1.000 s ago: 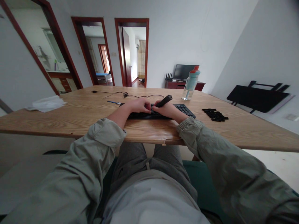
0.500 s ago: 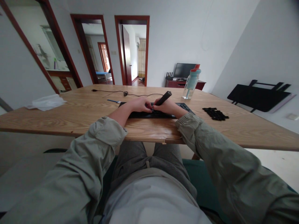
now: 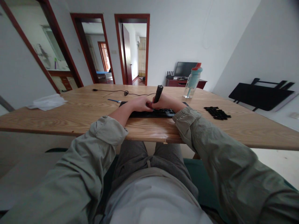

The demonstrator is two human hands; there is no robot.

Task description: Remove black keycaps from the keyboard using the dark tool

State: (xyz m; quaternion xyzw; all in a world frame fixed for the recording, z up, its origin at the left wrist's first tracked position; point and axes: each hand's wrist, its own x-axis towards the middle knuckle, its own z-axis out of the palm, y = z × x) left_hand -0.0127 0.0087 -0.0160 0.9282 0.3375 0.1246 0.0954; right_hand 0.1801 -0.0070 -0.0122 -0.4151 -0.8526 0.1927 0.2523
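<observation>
A black keyboard [image 3: 149, 114] lies near the front edge of the table, partly covered by my hands and wrists. My right hand [image 3: 164, 101] is closed around a black pen-shaped tool [image 3: 158, 93], its thick end pointing up and nearly upright. The tool's lower end is hidden by my fingers, so its exact kind does not show. My left hand [image 3: 141, 104] rests over the left half of the keyboard with its fingers bent together, right beside the tool's low end. Something small and reddish shows at those fingertips; whether they pinch anything is unclear.
Small black pieces, seemingly keycaps [image 3: 217, 113], lie in a cluster on the right. A clear bottle [image 3: 192, 81] with a red-and-teal lid stands behind. A black cable [image 3: 126, 92] runs across the back. A thin blue tool [image 3: 114, 100] and white cloth or tissue [image 3: 48, 102] lie left.
The black tool has swung from leaning right to nearly upright. My right wrist has shifted slightly left, uncovering more keyboard. My left hand stays in almost the same place.
</observation>
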